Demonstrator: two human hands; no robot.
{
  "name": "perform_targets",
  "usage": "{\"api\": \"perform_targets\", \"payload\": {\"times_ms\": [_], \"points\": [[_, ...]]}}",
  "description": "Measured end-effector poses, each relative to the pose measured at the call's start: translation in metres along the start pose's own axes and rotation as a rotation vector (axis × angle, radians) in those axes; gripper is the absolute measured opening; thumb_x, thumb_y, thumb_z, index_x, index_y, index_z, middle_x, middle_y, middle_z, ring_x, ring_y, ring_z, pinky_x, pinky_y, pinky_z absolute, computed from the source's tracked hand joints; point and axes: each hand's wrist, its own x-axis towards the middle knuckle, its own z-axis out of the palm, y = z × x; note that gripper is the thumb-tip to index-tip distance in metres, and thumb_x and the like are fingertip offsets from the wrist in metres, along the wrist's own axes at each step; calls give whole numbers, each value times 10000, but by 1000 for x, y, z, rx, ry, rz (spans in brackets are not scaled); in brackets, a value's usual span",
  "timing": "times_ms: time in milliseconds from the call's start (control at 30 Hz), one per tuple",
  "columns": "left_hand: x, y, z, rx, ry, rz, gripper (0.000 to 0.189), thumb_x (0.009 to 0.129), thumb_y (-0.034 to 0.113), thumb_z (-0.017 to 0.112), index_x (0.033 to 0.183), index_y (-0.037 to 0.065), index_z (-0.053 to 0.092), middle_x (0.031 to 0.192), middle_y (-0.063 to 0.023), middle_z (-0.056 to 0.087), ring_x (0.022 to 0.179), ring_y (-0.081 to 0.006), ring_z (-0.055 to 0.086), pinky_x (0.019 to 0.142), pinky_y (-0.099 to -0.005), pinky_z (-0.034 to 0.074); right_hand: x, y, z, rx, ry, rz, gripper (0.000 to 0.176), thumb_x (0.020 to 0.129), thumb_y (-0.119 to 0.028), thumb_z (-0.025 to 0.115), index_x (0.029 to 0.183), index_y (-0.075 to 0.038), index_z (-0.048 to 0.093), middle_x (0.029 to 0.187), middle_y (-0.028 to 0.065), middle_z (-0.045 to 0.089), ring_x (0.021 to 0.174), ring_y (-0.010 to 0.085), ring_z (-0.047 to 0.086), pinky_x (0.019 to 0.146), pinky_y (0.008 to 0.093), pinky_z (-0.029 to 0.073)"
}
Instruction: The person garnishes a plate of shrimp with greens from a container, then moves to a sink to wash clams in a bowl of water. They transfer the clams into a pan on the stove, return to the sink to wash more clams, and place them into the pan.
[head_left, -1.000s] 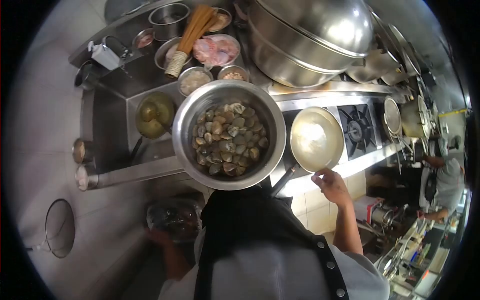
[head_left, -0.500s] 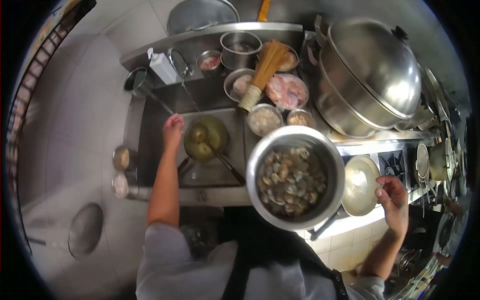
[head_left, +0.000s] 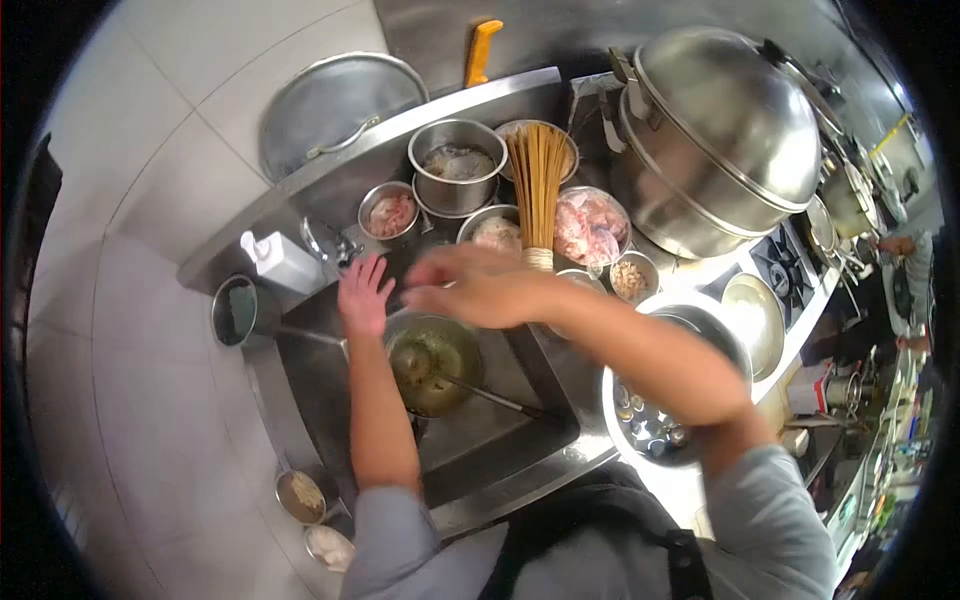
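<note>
Hovering — left grip near faucet, above sink

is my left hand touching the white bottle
Apart: the head view shows a gap between the left hand and the bottle.

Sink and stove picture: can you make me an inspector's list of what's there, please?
Surface: metal sink, bearing a pan with a ladle in it.
Job's things: tap near both hands.
Clutter: steel food bowls, bundle of sticks, large shellfish bowl partly hidden by an arm.
Hands: left hand, fingers spread; right hand, blurred, nothing visible in it.
Cables: nothing seen.
Surroundings: lidded steamer, stove burner, another person far right.
</note>
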Motion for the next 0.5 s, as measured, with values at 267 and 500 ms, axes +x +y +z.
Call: {"api": "perform_targets", "payload": {"times_ms": [267, 500], "points": [[-41, 18, 3, -384, -9, -145, 472, 1012, 369, 303, 1188, 15, 561, 1128, -151, 645, 1031, -342, 629, 931, -495, 493, 188, 99, 272, 977, 410, 502, 177, 893, -127, 556, 937, 20, 644, 897, 118, 660, 752, 161, 644, 645, 307, 535], [-16, 18, -17, 33, 153, -173, 373, 1004, 295, 445, 1157, -6, 604, 1173, -140, 650, 1106, -280, 619, 935, -389, 506, 153, 84, 211, 94, 321, 338, 221, 864, -251, 582, 878, -65, 702, 855, 169, 695, 857, 337, 676, 755, 383, 544]]}}
